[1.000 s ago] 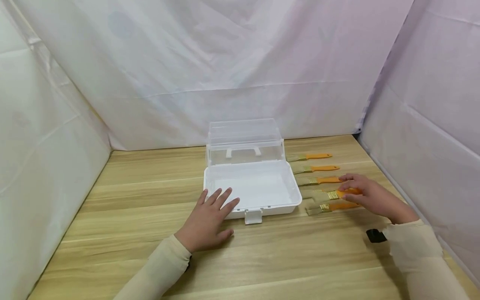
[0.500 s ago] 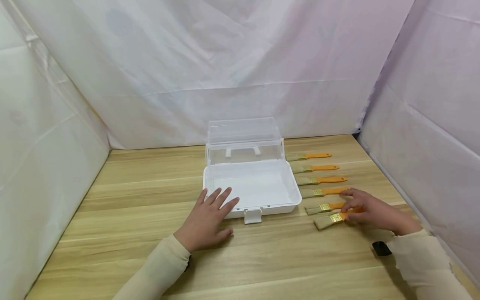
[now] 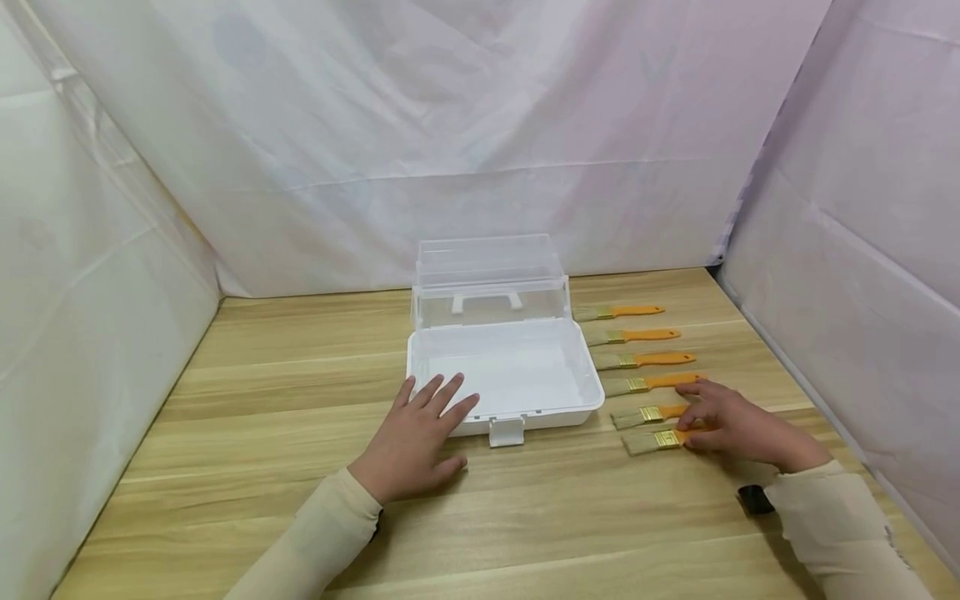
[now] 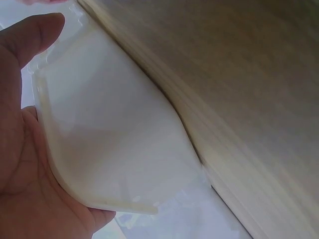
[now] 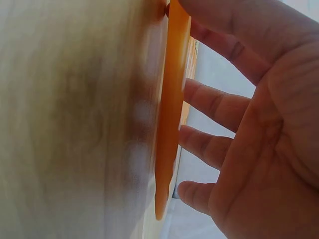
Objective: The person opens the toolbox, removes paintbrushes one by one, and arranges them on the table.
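With its fingers spread, my left hand rests on the front left rim of a white plastic box. The left wrist view has its thumb and palm beside the box's wall. My right hand pinches a flat paintbrush by its orange handle, between thumb and forefinger. That brush lies on or just over the table, bristles to the left, nearest to me in a row. Behind it lies another paintbrush, its handle end hidden by the right hand.
The box's clear lid stands raised at the back, with a white carrying handle. A latch hangs at its front. Several more paintbrushes lie right of the box. White cloth encloses the wooden table.
My right hand has brought the paintbrush towards me and down, from above the row to its near end, then straightened it alongside the others. The left hand has stayed put.
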`<state>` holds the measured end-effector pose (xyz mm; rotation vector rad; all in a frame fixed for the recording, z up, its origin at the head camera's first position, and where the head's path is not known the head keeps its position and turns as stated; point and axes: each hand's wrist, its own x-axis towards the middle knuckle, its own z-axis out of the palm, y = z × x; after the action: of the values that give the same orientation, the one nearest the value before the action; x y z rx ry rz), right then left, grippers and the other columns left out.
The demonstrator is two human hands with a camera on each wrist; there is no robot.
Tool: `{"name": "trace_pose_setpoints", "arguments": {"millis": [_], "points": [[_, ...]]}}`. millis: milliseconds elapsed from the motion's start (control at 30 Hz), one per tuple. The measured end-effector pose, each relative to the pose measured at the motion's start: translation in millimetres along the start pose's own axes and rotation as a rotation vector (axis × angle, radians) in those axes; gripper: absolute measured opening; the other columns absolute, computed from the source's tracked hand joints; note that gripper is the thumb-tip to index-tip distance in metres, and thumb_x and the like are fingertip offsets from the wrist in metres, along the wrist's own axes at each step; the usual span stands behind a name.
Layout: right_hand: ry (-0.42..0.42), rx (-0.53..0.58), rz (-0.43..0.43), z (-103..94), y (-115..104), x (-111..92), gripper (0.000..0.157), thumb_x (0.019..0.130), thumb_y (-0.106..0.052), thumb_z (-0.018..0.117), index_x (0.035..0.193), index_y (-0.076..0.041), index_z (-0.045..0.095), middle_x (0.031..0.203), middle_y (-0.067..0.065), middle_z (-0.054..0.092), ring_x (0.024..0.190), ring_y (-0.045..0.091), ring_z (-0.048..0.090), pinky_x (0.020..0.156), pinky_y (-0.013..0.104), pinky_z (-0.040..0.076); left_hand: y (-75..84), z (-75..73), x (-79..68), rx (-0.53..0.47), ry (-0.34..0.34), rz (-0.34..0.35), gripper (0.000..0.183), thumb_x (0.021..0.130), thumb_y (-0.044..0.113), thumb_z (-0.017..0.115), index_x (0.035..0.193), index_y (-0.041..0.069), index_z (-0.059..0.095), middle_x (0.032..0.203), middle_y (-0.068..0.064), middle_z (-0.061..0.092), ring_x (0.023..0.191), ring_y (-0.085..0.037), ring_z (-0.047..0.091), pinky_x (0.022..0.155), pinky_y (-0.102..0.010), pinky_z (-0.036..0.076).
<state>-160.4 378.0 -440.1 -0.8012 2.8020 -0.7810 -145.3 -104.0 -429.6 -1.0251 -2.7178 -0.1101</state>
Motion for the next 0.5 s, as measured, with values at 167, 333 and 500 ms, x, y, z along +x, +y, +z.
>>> {"name": "trace_pose_setpoints", "arguments": {"millis": [167, 333, 500], "points": [[-0.01, 0.003, 0.016, 1.1, -0.7, 0.7, 0.011, 0.075, -0.024, 0.075, 0.081, -0.029, 0.067, 0.131, 0.025, 0.044, 0.124, 0.053, 0.024, 0.091, 0.062, 0.023, -0.6, -1.0, -0.6, -0.004, 0.002, -0.002, 0.077, 0.075, 0.051, 0.063, 0.142, 0.023, 0.037, 0.148, -0.007, 0.03, 0.132, -0.03, 0.031, 0.104, -0.057, 0.015], [-0.012, -0.018, 0.008, 1.0, -1.7, 0.8, 0.011, 0.075, -0.024, 0.075, 0.081, -0.03, 0.067, 0.131, 0.025, 0.044, 0.124, 0.051, 0.026, 0.091, 0.055, 0.028, -0.9, -0.8, -0.6, -0.004, 0.0, -0.002, 0.076, 0.075, 0.051, 0.063, 0.142, 0.023, 0.037, 0.148, -0.007, 0.03, 0.132, -0.03, 0.031, 0.104, -0.057, 0.015], [-0.019, -0.057, 0.01, 0.4, -1.9, -0.2, 0.01, 0.077, -0.027, 0.073, 0.082, -0.032, 0.066, 0.132, 0.022, 0.044, 0.123, 0.046, 0.031, 0.088, 0.039, 0.038, -0.8, -0.6, 0.1, -0.004, 0.0, -0.002, 0.076, 0.076, 0.051, 0.062, 0.142, 0.023, 0.037, 0.148, -0.007, 0.03, 0.132, -0.03, 0.031, 0.104, -0.057, 0.015]]}}
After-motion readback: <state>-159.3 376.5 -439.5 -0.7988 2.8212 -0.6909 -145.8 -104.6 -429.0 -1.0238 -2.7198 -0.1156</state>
